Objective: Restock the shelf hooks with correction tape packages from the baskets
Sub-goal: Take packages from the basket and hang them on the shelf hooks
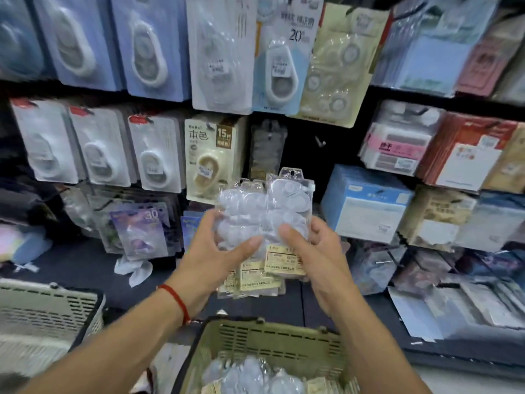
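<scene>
Nearest, at bottom edge: olive green basket with more clear correction tape packs piled inside; grey basket off to the left. Above the green basket, both hands raised, gripping a fanned stack of clear blister packages with yellow label cards at the lower end: left hand, red string bracelet at the wrist, thumb curled across the front; right hand, thumb pressed on the front, fingers wrapped behind. Behind the stack, shelf hooks crowded with hanging tape packs, a beige 15 m pack just left, one bare hook in the dark gap above right.
</scene>
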